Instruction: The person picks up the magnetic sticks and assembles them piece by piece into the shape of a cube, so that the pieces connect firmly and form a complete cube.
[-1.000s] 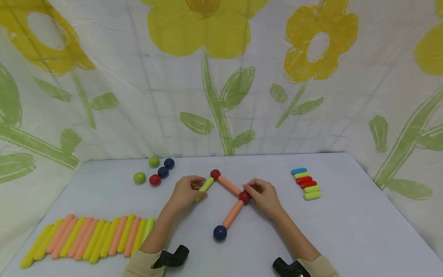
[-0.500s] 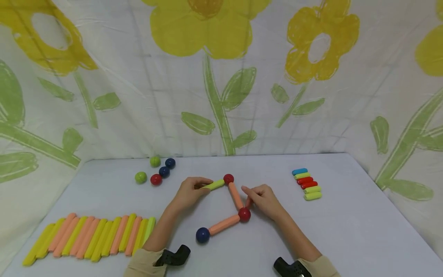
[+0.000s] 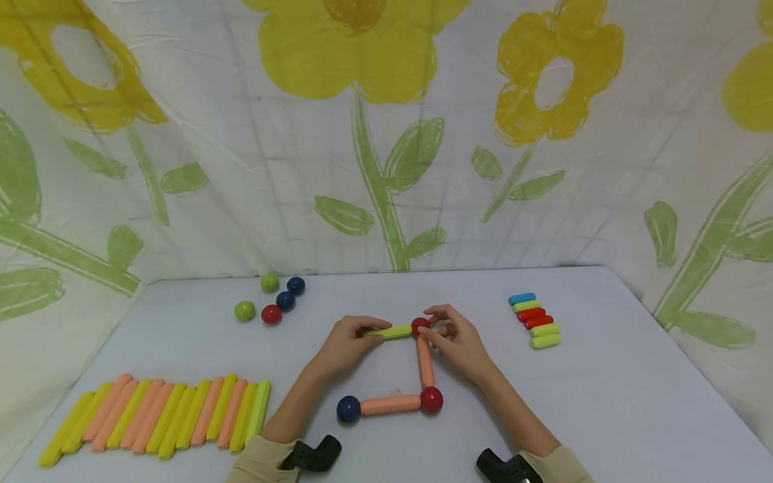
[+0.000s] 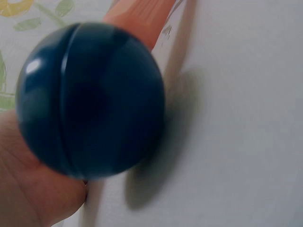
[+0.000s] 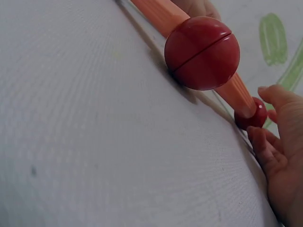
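Observation:
My left hand (image 3: pixel 345 345) grips a yellow-green stick (image 3: pixel 400 331) that joins a red ball (image 3: pixel 419 327). The fingers of my right hand (image 3: pixel 460 345) hold that same ball, also in the right wrist view (image 5: pixel 255 113). From it an orange stick (image 3: pixel 425 362) runs toward me to a second red ball (image 3: pixel 431 400). Another orange stick (image 3: pixel 389 404) leads left to a dark blue ball (image 3: pixel 348 410), so the linked pieces form an open square on the table. The blue ball (image 4: pixel 92 101) hides most of my left hand in the left wrist view.
A row of yellow, orange and green sticks (image 3: pixel 160 416) lies at left, near my left forearm. Loose green, blue and red balls (image 3: pixel 272 314) sit at the back left. Short coloured sticks (image 3: pixel 534 320) form a column at right. A flowered cloth (image 3: pixel 386 201) hangs behind the table.
The linked pieces have turned clockwise, their blue end swinging left. My right hand has gone from the nearer red ball to the one on the green stick; my left hand has shifted right.

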`<state>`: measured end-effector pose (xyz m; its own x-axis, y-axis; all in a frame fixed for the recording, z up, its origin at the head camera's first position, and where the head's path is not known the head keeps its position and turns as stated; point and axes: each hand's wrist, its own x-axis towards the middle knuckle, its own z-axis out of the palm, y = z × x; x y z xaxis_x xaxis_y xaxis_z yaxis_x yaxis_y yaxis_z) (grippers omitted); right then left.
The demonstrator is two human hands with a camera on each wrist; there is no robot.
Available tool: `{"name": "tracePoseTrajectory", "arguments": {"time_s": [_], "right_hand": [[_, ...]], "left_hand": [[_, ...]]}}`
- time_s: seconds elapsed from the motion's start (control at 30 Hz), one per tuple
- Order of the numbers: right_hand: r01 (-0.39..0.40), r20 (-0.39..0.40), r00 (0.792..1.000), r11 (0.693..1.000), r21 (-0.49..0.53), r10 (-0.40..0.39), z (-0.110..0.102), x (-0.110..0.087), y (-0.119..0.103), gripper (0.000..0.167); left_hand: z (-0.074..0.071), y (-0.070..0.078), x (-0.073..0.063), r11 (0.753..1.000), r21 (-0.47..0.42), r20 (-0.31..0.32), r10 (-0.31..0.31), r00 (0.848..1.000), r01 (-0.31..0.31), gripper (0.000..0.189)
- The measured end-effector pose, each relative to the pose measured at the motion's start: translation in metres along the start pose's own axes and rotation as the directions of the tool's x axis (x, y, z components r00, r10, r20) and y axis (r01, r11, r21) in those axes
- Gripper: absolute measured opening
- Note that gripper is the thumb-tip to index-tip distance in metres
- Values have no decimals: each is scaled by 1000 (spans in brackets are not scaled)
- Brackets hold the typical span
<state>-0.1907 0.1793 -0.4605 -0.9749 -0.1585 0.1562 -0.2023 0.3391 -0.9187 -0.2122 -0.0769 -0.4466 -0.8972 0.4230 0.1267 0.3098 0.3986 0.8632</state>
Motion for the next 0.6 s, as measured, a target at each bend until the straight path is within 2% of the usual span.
{"name": "tracePoseTrajectory", "arguments": {"time_s": [0.13,0.4,0.5,0.6], "right_hand": [[28,20,999,999,-27,-27,0,0,0,30],[8,30,1000,1000,-23,-7,0,0,0,27],[4,31,1000,1000,-19,-3,-1,0,-1,27],[8,28,1000,1000,-15,-8,-1,0,0,26]], "left_hand": [[4,2,-1,999,-22,-42,-28,999,27,23],[6,6,-1,994,-46,-128,-100,987,95,22],[0,9,0,992,-40,-170,-127,977,122,22],[-12,11,-1,990,-29,-210,-141,968,138,23]]}}
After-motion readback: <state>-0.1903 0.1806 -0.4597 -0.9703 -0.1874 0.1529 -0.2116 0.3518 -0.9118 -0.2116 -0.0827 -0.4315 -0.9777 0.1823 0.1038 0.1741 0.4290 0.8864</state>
